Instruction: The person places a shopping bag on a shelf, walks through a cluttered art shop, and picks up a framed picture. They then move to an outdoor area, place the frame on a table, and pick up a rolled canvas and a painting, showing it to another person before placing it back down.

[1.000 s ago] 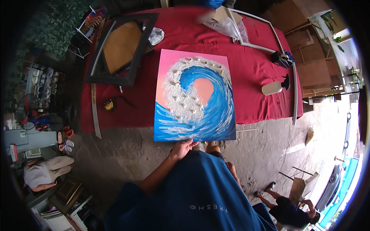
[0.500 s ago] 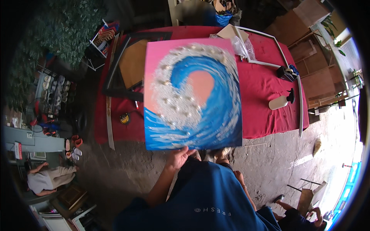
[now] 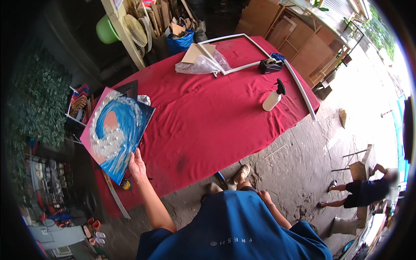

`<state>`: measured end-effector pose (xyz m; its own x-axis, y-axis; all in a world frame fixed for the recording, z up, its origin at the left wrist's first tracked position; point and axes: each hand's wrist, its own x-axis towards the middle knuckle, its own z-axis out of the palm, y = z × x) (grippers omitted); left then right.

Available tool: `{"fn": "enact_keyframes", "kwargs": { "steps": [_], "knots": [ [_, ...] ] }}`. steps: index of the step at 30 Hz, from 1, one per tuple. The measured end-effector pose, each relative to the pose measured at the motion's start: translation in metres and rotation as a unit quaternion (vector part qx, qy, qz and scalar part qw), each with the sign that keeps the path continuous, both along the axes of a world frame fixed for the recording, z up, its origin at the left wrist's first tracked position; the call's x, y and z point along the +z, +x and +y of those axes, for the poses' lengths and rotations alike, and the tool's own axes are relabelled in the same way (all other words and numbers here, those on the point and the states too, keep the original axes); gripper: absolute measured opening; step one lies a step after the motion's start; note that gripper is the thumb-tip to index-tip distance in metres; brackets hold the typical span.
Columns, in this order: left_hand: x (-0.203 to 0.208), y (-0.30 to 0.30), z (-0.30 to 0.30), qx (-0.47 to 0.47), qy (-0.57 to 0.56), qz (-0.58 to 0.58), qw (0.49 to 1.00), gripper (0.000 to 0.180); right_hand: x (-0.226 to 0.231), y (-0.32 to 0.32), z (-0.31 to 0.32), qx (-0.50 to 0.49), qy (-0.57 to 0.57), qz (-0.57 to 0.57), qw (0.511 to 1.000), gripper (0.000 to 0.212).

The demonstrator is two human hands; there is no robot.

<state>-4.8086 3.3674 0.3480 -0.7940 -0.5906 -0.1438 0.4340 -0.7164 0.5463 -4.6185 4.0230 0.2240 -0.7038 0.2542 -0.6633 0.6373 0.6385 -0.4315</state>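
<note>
My left hand (image 3: 137, 164) is closed on the near edge of a canvas painting (image 3: 112, 134), fingers behind it and thumb on the front. The painting shows a blue wave with a textured, silvery-white crest against pink. It is tilted over the left end of the red-covered table (image 3: 208, 125), hiding much of a black picture frame (image 3: 128, 89). Just below the painting lies a yellow and black tape measure (image 3: 126, 185). My right hand (image 3: 265, 197) rests beside my right thigh, holding nothing I can see; its fingers, partly visible, look loosely apart.
On the table are a white frame (image 3: 246, 67), clear plastic (image 3: 196, 67), a black tape dispenser (image 3: 270, 66), a spray bottle (image 3: 271, 100) and a long white strip (image 3: 300, 91). Another strip (image 3: 115, 195) edges the left end. Another person (image 3: 372, 188) is at far right.
The painting has gone from in front of me to the table's left end, held in my left hand and now tilted. My view has shifted, showing more of the table's right side.
</note>
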Motion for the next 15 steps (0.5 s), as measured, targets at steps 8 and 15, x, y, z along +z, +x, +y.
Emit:
{"fn": "enact_keyframes", "kwargs": {
  "steps": [8,15],
  "knots": [
    [-0.009,-0.003,0.006,-0.032,0.018,-0.119,0.992,0.025,-0.015,0.002,0.009,0.041,0.016,-0.009,0.999,0.041],
    [-0.026,0.013,0.012,-0.076,0.122,-0.16,0.977,0.041,-0.001,-0.021,0.005,0.044,0.019,-0.019,0.999,0.041]
  ]
}}
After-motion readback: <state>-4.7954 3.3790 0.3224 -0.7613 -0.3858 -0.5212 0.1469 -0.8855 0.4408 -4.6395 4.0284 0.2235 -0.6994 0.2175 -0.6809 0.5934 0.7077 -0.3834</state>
